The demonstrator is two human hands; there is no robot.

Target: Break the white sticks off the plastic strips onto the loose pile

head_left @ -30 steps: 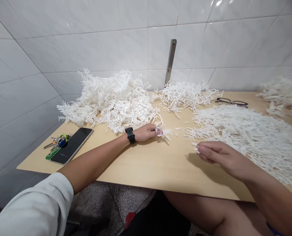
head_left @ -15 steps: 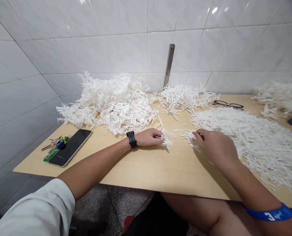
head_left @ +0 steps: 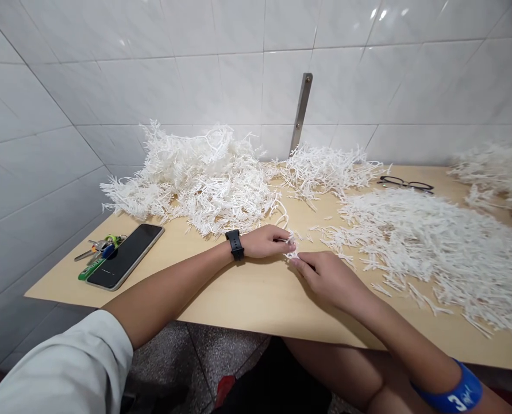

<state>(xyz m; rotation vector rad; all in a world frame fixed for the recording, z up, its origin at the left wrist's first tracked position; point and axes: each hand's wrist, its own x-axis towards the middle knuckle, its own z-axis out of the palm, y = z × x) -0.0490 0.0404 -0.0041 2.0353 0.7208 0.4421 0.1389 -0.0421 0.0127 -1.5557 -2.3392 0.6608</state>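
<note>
My left hand (head_left: 266, 241), with a black watch on its wrist, is closed on a small white branched plastic sprig (head_left: 291, 244). Against that sprig, my right hand (head_left: 324, 276) pinches with thumb and finger; the exact grip is partly hidden. Behind my left hand rises a tangled heap of white branched pieces (head_left: 204, 172), from which a looping white strand (head_left: 284, 215) reaches toward my fingers. Loose short white pieces (head_left: 445, 247) lie in a wide spread on the right, some scattered close to my right hand.
A phone (head_left: 126, 256) and a bunch of keys (head_left: 103, 248) lie at the table's left. Glasses (head_left: 405, 184) rest at the back right, near a smaller white heap (head_left: 328, 169). A metal bar (head_left: 301, 112) stands against the tiled wall. The wooden table's (head_left: 238, 305) front edge is close to my legs.
My right hand has moved left from the loose pieces to the sprig at my left hand. Small white pieces it was among now lie on the table. My left hand has hardly moved.
</note>
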